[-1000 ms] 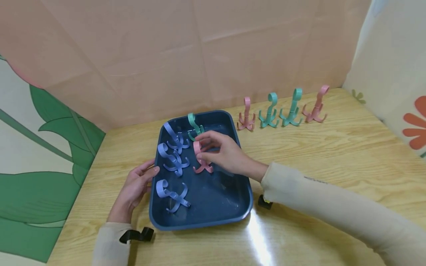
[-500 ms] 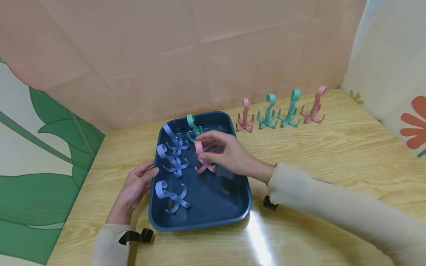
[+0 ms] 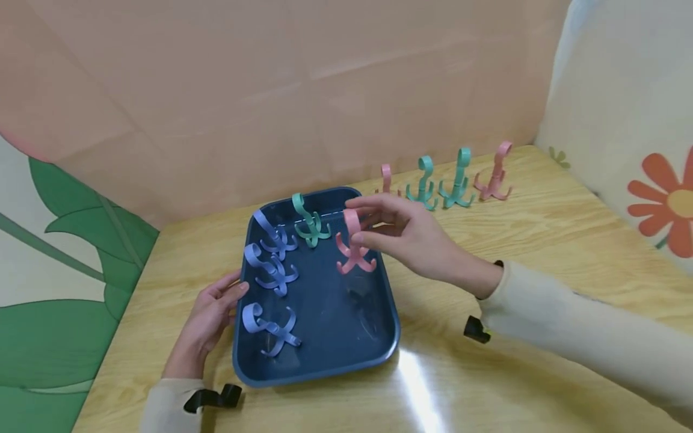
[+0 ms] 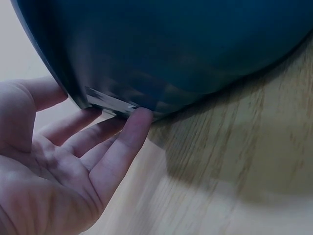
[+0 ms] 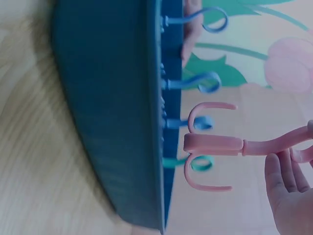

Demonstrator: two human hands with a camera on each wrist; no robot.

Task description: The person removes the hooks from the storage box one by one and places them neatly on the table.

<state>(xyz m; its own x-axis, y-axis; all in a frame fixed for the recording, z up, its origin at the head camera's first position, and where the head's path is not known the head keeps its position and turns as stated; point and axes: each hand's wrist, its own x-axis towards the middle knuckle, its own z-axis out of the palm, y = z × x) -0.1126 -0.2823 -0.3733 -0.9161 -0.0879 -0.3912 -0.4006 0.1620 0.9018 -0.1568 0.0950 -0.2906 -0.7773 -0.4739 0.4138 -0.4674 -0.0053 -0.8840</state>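
Observation:
My right hand [image 3: 414, 237] pinches the stem of a pink four-pronged hanging hook [image 3: 354, 261] between thumb and fingers, above the right side of a dark blue plastic tray [image 3: 319, 376]. In the right wrist view the pink hook [image 5: 212, 145] hangs clear of the tray's rim. My left hand [image 3: 208, 319] holds the tray's left side. Its thumb lies at the rim and its fingers touch the outer wall, as the left wrist view shows. Three blue hooks [image 3: 276, 276] lie along the tray's left side, and a green hook [image 3: 311, 228] sits near the far end.
Behind the tray on the right, a row stands on the wooden table [image 3: 487, 252]: a pink hook [image 3: 386, 174] partly behind my right hand, two green hooks [image 3: 457, 192] and another pink hook [image 3: 495, 180]. A pinkish sheet [image 3: 243, 120] rises behind the table.
My right hand has raised the pink hook and carried it rightward, away from the green hook in the tray. My left hand stays at the tray's side. The head view has shifted slightly.

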